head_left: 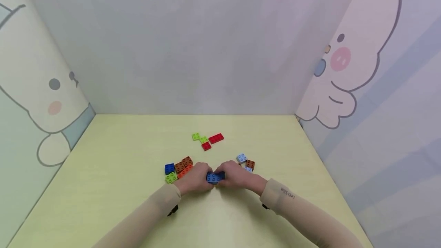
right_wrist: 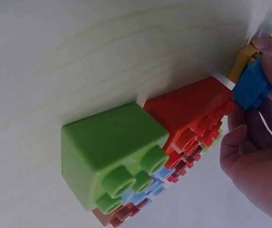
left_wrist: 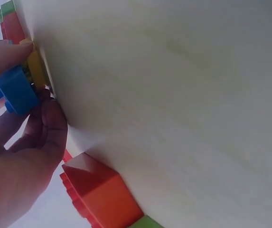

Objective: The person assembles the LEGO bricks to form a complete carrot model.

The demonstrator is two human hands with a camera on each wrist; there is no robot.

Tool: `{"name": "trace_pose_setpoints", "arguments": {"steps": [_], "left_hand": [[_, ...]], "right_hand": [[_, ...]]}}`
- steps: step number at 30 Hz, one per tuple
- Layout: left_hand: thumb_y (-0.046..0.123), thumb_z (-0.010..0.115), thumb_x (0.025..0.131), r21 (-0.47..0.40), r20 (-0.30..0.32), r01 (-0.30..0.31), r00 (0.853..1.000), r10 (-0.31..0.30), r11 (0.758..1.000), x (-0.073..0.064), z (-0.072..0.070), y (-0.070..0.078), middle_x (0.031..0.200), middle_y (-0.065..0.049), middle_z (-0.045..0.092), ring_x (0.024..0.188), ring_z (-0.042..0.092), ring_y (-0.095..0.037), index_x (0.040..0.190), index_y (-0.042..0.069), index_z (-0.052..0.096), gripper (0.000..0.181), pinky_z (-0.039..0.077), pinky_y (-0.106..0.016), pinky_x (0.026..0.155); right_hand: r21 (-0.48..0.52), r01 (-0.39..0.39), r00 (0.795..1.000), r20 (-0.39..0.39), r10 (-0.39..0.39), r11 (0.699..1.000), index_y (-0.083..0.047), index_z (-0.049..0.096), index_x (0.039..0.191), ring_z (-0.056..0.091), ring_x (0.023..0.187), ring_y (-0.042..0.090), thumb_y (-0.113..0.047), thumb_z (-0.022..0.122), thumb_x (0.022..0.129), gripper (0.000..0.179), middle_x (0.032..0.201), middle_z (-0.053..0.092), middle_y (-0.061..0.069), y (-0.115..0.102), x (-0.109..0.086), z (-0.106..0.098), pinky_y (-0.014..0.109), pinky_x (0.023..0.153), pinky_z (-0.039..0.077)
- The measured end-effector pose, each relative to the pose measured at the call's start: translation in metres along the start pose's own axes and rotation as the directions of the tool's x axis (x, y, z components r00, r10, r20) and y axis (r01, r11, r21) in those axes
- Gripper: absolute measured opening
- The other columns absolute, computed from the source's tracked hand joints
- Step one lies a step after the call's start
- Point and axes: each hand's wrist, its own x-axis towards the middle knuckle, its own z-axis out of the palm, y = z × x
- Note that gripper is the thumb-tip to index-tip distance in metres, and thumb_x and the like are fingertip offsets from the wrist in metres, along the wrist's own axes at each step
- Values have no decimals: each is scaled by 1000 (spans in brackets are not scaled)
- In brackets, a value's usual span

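- Fingers (left_wrist: 53, 116) of the left hand (head_left: 198, 177) curl round one side of a blue toy brick (head_left: 213, 178), which sits between the two hands near the front of the group of bricks.
- Right hand (head_left: 235, 175) grips the same brick from the other side, its fingers bent and its thumb side turned towards the left hand.
- Yellow brick (right_wrist: 242, 62) lies beneath the blue one, on the tabletop side, also held among the fingers; some of its studs show beside the blue brick, and whether the two are fully pressed together cannot be told.
- Beside the left hand lie an orange-red brick (head_left: 185, 171), a lime brick (head_left: 171, 178), a dark blue brick (head_left: 169, 169) and two brown bricks (head_left: 179, 167), close together.
- Just beyond the right hand are two light blue bricks (head_left: 241, 158) with a brown brick (head_left: 250, 164) between them.
- Green brick (right_wrist: 112, 137) and red brick (right_wrist: 188, 109) stand just beside each other near the right hand in the right wrist view.
- Farther back, two small lime bricks (head_left: 196, 136), a small red brick (head_left: 206, 146) and a long red brick (head_left: 216, 138) form a loose cluster.
- Tabletop (head_left: 131, 137) is pale yellow; walls (head_left: 193, 49) enclose it, with cartoon figures on the left and right ones.
- Beige sleeves (head_left: 299, 211) cover both forearms, with small dark lettering near the right cuff.
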Motion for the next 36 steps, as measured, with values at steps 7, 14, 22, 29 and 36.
{"name": "trace_pose_setpoints", "arguments": {"steps": [7, 14, 22, 29, 36], "left_hand": [[20, 80, 76, -28, -7, 8, 1000, -8, 1000, -2, -1, 2, 75, 5, 58, 68, 54, -13, 86, 13, 70, 16, 46, -27, 64], [23, 80, 76, 6, -9, -12, 1000, 12, 1000, -4, -2, 3, 78, 3, 55, 70, 52, -13, 83, 15, 70, 15, 45, -27, 65], [26, 82, 75, 33, -33, -66, 997, 67, 997, -4, -1, 0, 75, 4, 53, 70, 49, -13, 78, 17, 71, 15, 43, -27, 64], [31, 82, 75, -4, -39, -60, 997, 60, 998, -7, 2, -2, 77, 4, 54, 72, 49, -14, 81, 17, 73, 18, 43, -27, 64], [31, 83, 74, 3, -48, -67, 997, 67, 998, -7, 2, -3, 77, 8, 57, 73, 52, -12, 89, 16, 73, 23, 45, -27, 66]], "right_hand": [[-6, 6, 1000, -6, -6, 1000, -12, 73, 109, 55, 81, 3, -26, 77, 82, 31, 94, 65, -12, 1, 1, 0, 21, 75, 45], [-19, -10, 1000, -16, 9, 1000, -12, 72, 108, 55, 81, 3, -26, 78, 81, 31, 94, 66, -12, -1, -1, 2, 22, 75, 45], [-42, -30, 999, -20, 29, 999, -14, 73, 108, 54, 79, 4, -28, 78, 81, 31, 92, 64, -13, -4, -1, 3, 22, 75, 45], [-54, -43, 999, -36, 41, 998, -14, 73, 108, 55, 80, 4, -28, 79, 80, 31, 92, 65, -13, -4, -2, 6, 23, 76, 45], [-29, -46, 997, -67, 44, 999, -13, 71, 110, 56, 84, 3, -25, 78, 82, 31, 96, 65, -12, -1, -3, 10, 23, 78, 46]]}}
